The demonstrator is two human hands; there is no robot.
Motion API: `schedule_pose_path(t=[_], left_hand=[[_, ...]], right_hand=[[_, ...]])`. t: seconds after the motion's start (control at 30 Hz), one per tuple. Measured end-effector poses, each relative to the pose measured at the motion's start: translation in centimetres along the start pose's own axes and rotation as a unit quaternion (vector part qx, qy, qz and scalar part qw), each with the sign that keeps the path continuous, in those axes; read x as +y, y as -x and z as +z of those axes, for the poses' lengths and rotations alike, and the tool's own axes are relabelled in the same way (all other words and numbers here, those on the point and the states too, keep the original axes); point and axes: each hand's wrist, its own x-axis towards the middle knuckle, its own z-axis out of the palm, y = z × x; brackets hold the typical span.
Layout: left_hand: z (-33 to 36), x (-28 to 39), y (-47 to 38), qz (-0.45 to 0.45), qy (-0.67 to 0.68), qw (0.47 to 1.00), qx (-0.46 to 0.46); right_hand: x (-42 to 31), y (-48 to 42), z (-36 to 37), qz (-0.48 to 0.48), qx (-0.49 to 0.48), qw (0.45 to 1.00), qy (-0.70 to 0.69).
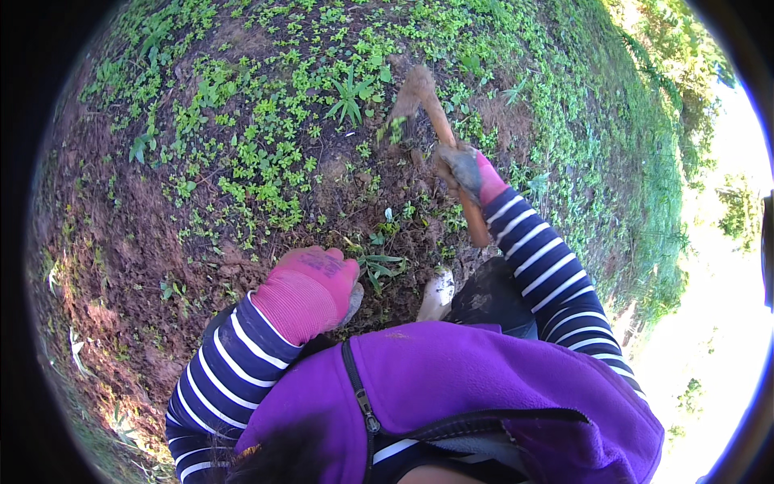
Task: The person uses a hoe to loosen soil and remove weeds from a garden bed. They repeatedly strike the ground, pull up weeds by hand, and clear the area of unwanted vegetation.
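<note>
A short-handled hoe [473, 215] is gripped around its wooden handle by my right hand [462, 169], in a muddy pink and grey glove. Its soil-caked blade [404, 107] points down at the weedy ground, with a sprig of green leaves against the blade's lower end. My left hand [314, 284], in a pink glove with a grey palm, is low over the soil with curled fingers. A long-leaved plant [378, 267] is just right of it. The underside of this hand is hidden, so I cannot tell if it holds anything.
Low green weeds [260, 163] cover much of the brown soil [133, 242] in front of me. A larger leafy plant [349, 100] stands left of the blade. A pale, dirt-spotted boot [436, 295] is near my body. Brighter foliage [683, 54] borders the right side.
</note>
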Motion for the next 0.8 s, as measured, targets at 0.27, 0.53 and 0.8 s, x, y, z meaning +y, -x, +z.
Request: schedule_pose_path(t=[0.27,0.53,0.8], left_hand=[[0.2,0.4,-0.1,0.027,0.000,0.999,0.030],[0.1,1.0,-1.0,0.017,-0.010,1.000,-0.007],[0.2,1.7,-0.7,0.055,-0.014,0.998,0.036]], right_hand=[[2.3,0.8,-0.2,0.170,-0.027,0.985,0.015],[2.6,0.7,0.2,-0.061,-0.089,0.994,0.030],[8.4,-1.0,-0.4,0.188,-0.157,0.969,0.016]])
